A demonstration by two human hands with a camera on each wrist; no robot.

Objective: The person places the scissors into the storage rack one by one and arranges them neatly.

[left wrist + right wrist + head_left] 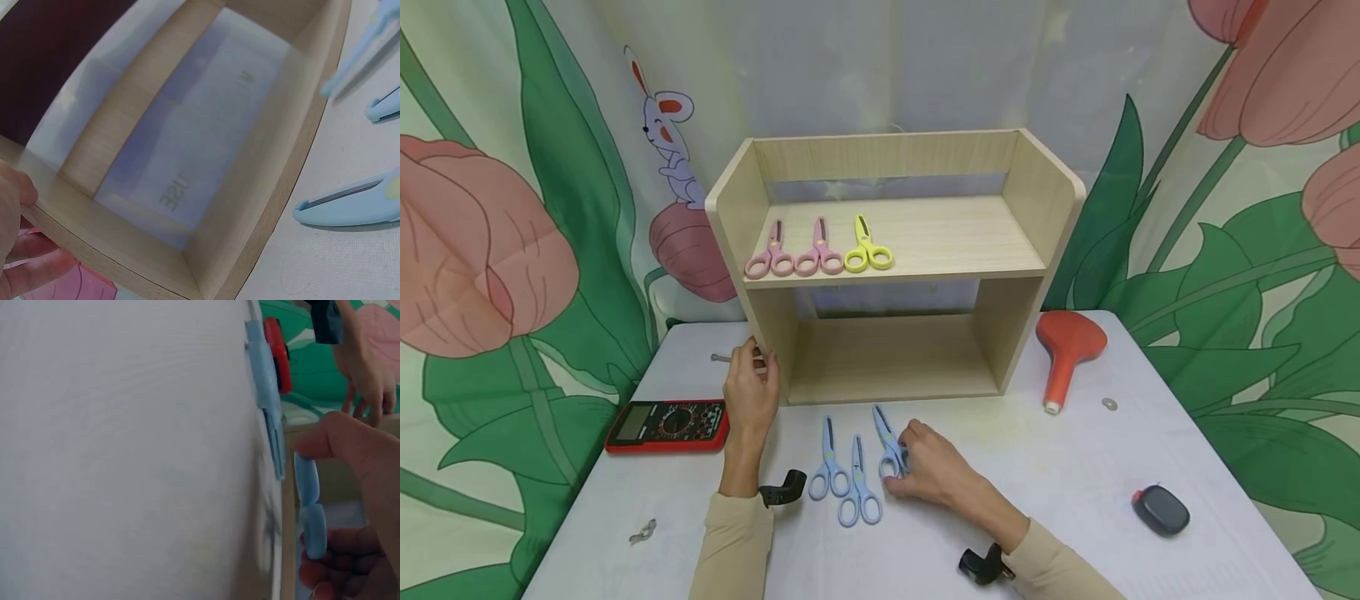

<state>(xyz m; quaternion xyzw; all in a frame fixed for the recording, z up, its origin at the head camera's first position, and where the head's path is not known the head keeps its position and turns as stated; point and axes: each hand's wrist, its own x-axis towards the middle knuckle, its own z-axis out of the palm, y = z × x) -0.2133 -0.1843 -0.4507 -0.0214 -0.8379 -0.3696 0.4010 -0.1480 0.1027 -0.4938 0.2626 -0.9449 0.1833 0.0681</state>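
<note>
A light wooden two-tier shelf (1030,333) stands at the back of the white table. My left hand (751,392) grips the front edge of its left side panel, thumb inside and fingers outside in the left wrist view. My right hand (936,467) pinches a pair of light blue scissors (883,427) by the handle loops, thumb on one loop and fingertips at the other in the right wrist view. Left of it lie two more blue scissors, one pair (829,454) beside the other (857,475). Two pink scissors (772,250) and a yellow pair (864,246) lie in a row on the upper board.
Left of the shelf are a red-framed multimeter (677,421), a bolt (720,358) and a small metal piece (643,532). To the right lie an orange paddle-shaped tool (1067,350), a washer (1109,404) and a dark rounded object with a red tab (1161,510). A printed curtain (887,67) hangs behind.
</note>
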